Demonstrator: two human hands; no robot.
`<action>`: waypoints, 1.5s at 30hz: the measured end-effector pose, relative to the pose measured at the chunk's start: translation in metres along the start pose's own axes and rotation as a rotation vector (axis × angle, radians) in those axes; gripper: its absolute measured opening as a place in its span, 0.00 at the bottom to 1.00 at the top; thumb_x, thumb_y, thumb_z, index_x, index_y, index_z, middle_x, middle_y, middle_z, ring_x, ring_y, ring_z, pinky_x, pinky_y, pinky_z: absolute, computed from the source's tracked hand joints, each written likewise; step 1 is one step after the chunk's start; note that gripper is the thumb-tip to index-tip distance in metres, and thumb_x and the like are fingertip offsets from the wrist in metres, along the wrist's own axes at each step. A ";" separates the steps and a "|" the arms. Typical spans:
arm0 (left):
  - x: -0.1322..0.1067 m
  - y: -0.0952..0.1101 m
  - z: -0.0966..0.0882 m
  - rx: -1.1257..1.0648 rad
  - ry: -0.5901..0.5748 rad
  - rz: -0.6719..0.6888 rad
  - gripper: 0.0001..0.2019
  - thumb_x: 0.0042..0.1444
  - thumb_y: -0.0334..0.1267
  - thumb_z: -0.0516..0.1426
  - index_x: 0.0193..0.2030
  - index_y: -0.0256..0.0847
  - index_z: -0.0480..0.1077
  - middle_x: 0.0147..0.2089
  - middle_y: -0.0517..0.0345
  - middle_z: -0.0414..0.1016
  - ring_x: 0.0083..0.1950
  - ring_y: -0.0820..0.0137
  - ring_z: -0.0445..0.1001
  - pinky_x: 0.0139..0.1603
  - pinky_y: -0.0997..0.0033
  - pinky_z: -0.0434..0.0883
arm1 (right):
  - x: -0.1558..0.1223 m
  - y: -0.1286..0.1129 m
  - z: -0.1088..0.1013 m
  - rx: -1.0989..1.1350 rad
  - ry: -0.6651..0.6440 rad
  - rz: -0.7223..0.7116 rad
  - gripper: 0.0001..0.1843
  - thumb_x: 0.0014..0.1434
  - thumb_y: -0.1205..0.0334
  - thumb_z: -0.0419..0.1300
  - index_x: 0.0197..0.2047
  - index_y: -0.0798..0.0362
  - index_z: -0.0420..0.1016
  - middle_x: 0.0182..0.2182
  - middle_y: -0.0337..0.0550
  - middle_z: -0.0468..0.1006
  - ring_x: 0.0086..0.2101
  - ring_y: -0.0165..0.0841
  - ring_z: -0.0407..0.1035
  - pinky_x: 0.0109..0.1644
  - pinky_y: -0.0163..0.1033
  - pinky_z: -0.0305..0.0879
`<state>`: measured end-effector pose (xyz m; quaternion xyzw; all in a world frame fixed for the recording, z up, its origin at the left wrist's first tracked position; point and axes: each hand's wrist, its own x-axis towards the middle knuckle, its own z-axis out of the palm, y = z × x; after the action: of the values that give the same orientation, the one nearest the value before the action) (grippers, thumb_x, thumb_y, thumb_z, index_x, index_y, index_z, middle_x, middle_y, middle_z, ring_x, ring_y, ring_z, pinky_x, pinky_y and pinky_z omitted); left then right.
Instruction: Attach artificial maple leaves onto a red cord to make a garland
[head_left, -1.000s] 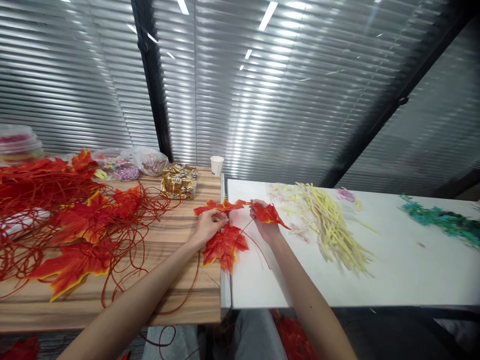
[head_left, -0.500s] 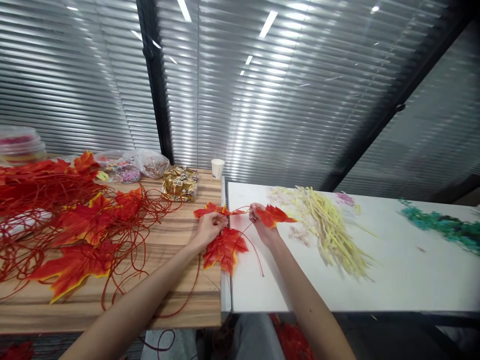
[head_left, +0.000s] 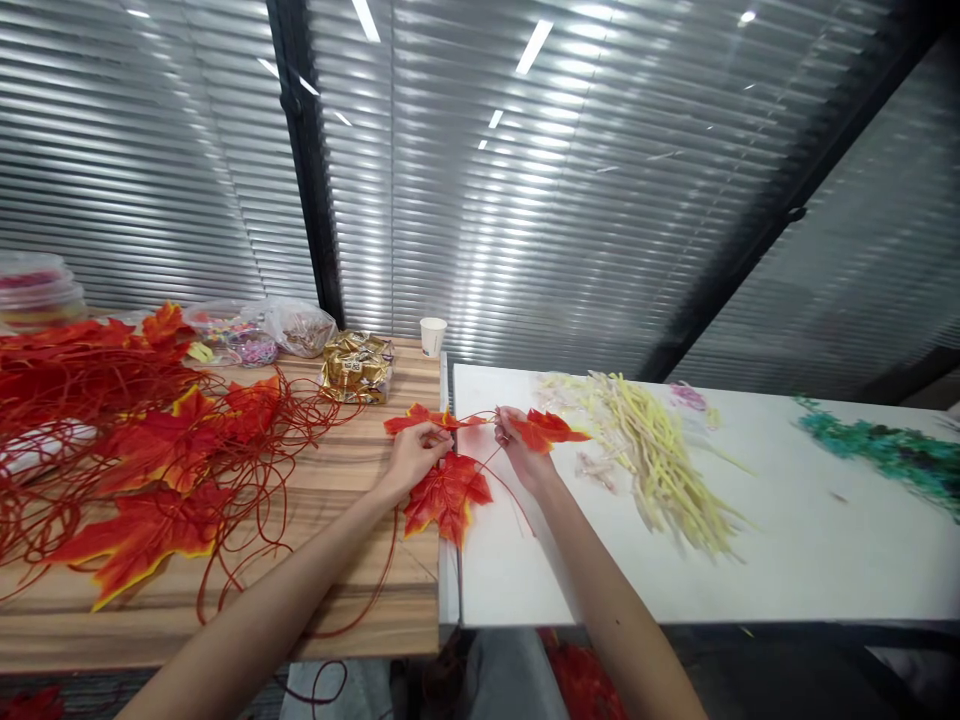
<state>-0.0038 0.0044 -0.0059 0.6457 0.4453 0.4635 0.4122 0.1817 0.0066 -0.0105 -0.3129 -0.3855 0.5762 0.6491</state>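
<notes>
Over the seam between the two tables, my left hand (head_left: 417,455) pinches a thin red cord (head_left: 475,417) between thumb and fingers. One red artificial maple leaf (head_left: 420,417) lies just behind that hand, and another red leaf (head_left: 450,495) hangs below its fingertips. My right hand (head_left: 521,445) is closed on the cord a little to the right, its fingertips pinched together. A third leaf (head_left: 551,430) sticks out over the back of my right hand. A loose end of cord trails down across the white table below the right fingers.
On the wooden table (head_left: 360,610) at left lies a heap of red leaves (head_left: 157,430) with tangled cords. A gold packet (head_left: 357,366), plastic bags (head_left: 300,328) and a paper cup (head_left: 433,337) stand behind. Yellow strips (head_left: 660,460) and green foliage (head_left: 885,450) lie on the white table (head_left: 787,560).
Both hands stay pinched at nearly the same spots. The loose cord end below my right hand has swung slightly to the right. The whole view has shifted a little.
</notes>
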 end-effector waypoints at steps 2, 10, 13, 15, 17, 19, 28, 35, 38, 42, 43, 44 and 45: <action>-0.001 0.001 0.000 0.009 -0.004 -0.004 0.06 0.43 0.36 0.57 0.28 0.34 0.70 0.29 0.55 0.74 0.29 0.71 0.71 0.31 0.73 0.67 | 0.001 0.001 -0.001 0.005 -0.023 -0.002 0.08 0.45 0.63 0.64 0.32 0.51 0.73 0.28 0.36 0.69 0.24 0.22 0.60 0.29 0.31 0.59; -0.002 0.006 0.000 0.033 -0.022 -0.020 0.06 0.43 0.35 0.57 0.28 0.34 0.69 0.28 0.56 0.73 0.26 0.72 0.70 0.28 0.75 0.66 | 0.000 -0.001 -0.002 -0.016 -0.049 -0.025 0.10 0.46 0.64 0.62 0.36 0.50 0.73 0.27 0.36 0.71 0.24 0.23 0.61 0.29 0.31 0.60; -0.002 0.008 0.000 0.021 -0.023 -0.033 0.06 0.43 0.35 0.57 0.28 0.34 0.69 0.27 0.56 0.72 0.26 0.73 0.69 0.27 0.75 0.65 | -0.001 -0.002 -0.002 0.003 -0.053 -0.029 0.10 0.47 0.64 0.61 0.36 0.50 0.73 0.27 0.36 0.71 0.23 0.23 0.61 0.28 0.31 0.60; -0.002 0.008 0.000 0.005 -0.022 -0.036 0.06 0.42 0.35 0.58 0.28 0.34 0.69 0.28 0.56 0.72 0.27 0.73 0.69 0.27 0.75 0.66 | 0.000 -0.002 -0.002 0.009 -0.049 -0.038 0.09 0.47 0.64 0.61 0.35 0.50 0.73 0.27 0.36 0.71 0.23 0.23 0.61 0.28 0.31 0.59; -0.001 0.008 0.000 0.000 -0.011 -0.033 0.07 0.42 0.35 0.58 0.28 0.33 0.69 0.29 0.55 0.72 0.28 0.72 0.70 0.29 0.74 0.66 | 0.001 0.000 -0.003 -0.008 -0.029 -0.051 0.08 0.46 0.63 0.62 0.34 0.50 0.73 0.27 0.36 0.71 0.24 0.23 0.61 0.28 0.31 0.59; -0.001 0.008 -0.001 0.008 0.003 -0.030 0.07 0.41 0.36 0.59 0.28 0.33 0.69 0.29 0.55 0.72 0.30 0.71 0.70 0.31 0.73 0.67 | 0.002 0.001 -0.002 -0.034 -0.006 -0.061 0.08 0.46 0.63 0.62 0.33 0.51 0.73 0.27 0.36 0.71 0.23 0.23 0.61 0.28 0.31 0.59; -0.003 0.009 0.000 -0.125 0.014 -0.102 0.10 0.40 0.36 0.61 0.30 0.33 0.68 0.31 0.56 0.72 0.27 0.74 0.70 0.28 0.75 0.68 | -0.003 -0.005 0.002 -0.075 0.015 -0.140 0.09 0.46 0.60 0.63 0.32 0.51 0.70 0.27 0.36 0.71 0.24 0.23 0.61 0.29 0.32 0.59; -0.003 0.011 -0.002 -0.210 -0.056 -0.134 0.13 0.39 0.33 0.60 0.35 0.34 0.69 0.35 0.53 0.74 0.32 0.71 0.73 0.32 0.72 0.71 | 0.001 -0.011 -0.005 -0.076 0.150 -0.194 0.12 0.44 0.60 0.64 0.34 0.52 0.72 0.28 0.37 0.71 0.25 0.24 0.61 0.31 0.33 0.60; -0.001 0.009 -0.002 -0.187 -0.035 -0.092 0.10 0.41 0.32 0.59 0.33 0.34 0.70 0.36 0.52 0.74 0.35 0.69 0.73 0.36 0.70 0.71 | 0.002 -0.010 -0.009 -0.086 0.142 -0.216 0.13 0.44 0.59 0.64 0.36 0.51 0.72 0.30 0.38 0.71 0.26 0.24 0.62 0.32 0.34 0.62; 0.002 0.005 -0.002 -0.215 -0.053 -0.076 0.08 0.42 0.33 0.58 0.31 0.34 0.70 0.33 0.53 0.74 0.35 0.69 0.72 0.37 0.69 0.71 | 0.004 -0.007 -0.017 -0.092 0.083 -0.241 0.15 0.44 0.58 0.64 0.38 0.49 0.72 0.34 0.40 0.73 0.28 0.27 0.64 0.35 0.36 0.63; 0.002 0.003 -0.001 -0.224 -0.060 -0.078 0.08 0.42 0.34 0.59 0.31 0.34 0.70 0.33 0.53 0.74 0.35 0.69 0.72 0.37 0.69 0.71 | 0.005 -0.006 -0.018 -0.091 0.073 -0.237 0.14 0.45 0.58 0.63 0.38 0.49 0.72 0.34 0.40 0.73 0.29 0.27 0.65 0.36 0.37 0.64; 0.002 0.002 -0.001 -0.229 -0.062 -0.077 0.08 0.42 0.34 0.59 0.31 0.34 0.70 0.34 0.53 0.74 0.35 0.69 0.72 0.37 0.69 0.71 | 0.005 -0.006 -0.019 -0.088 0.067 -0.231 0.14 0.45 0.58 0.63 0.38 0.49 0.72 0.35 0.41 0.73 0.29 0.28 0.65 0.36 0.37 0.64; 0.003 0.001 -0.001 -0.231 -0.059 -0.074 0.09 0.42 0.34 0.59 0.32 0.34 0.70 0.35 0.52 0.74 0.35 0.69 0.72 0.37 0.69 0.71 | 0.006 -0.006 -0.020 -0.082 0.065 -0.225 0.13 0.46 0.58 0.62 0.38 0.49 0.72 0.35 0.41 0.73 0.29 0.28 0.65 0.36 0.37 0.64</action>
<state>-0.0042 0.0068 -0.0039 0.5906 0.4002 0.4768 0.5135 0.2026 0.0122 -0.0147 -0.3124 -0.4204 0.4731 0.7084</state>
